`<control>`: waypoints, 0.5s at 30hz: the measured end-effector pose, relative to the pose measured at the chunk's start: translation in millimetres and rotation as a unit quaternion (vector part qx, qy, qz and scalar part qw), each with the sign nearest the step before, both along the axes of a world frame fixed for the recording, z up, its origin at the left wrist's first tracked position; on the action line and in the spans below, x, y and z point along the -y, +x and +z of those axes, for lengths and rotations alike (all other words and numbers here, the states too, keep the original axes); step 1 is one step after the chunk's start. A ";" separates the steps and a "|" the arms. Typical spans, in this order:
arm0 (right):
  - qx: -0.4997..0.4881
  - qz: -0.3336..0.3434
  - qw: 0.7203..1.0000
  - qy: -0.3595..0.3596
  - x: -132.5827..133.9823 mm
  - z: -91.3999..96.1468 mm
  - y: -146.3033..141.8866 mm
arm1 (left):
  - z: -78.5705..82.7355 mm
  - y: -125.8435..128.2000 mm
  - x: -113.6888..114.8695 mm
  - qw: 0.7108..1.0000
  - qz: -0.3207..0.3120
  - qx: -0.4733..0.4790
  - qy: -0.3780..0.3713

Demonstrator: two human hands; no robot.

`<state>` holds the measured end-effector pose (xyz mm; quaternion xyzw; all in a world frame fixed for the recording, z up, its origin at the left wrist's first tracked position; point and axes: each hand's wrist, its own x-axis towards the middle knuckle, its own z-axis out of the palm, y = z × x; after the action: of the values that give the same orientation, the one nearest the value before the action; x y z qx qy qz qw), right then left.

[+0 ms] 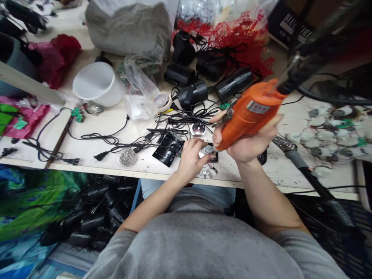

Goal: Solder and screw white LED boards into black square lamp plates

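Here, near the front edge of the worktop (145, 176), a small round silver part (207, 149) is being pinched in the fingers of the left hand (188, 161), which are curled closely around it, with thin red wires showing at the part. An orange electric screwdriver (250, 116) is gripped in the right hand (247, 145), its fingers closed around the barrel. The tool's long axis is slanted from upper right down to lower left, and its lower end is brought just beside the part, though contact cannot be told from this view. So the part lies down and to the left of the right hand's fingers, and the left hand is the nearer of the two — it has the part in its grasp. A black cord is led off from the tool's upper end toward the top right. Just left of the part, a black plastic bracket (167, 149) is lying on the worktop, a round mesh disc (128, 157) is seen farther left, and black cables (186, 120) are strewn behind — all within easy view.
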<state>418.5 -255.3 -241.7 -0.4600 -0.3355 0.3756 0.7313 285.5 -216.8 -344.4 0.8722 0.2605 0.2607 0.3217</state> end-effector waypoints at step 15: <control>0.003 -0.015 0.998 0.053 40.4 -22.7 -1.6 | 29.2 -2.1 -9.3 0.997 -0.081 -0.004 -0.009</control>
<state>416.8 -295.8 -264.3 -0.4264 -0.3503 0.3451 0.7592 283.4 -207.5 -315.2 0.8885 0.1922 0.2281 0.3486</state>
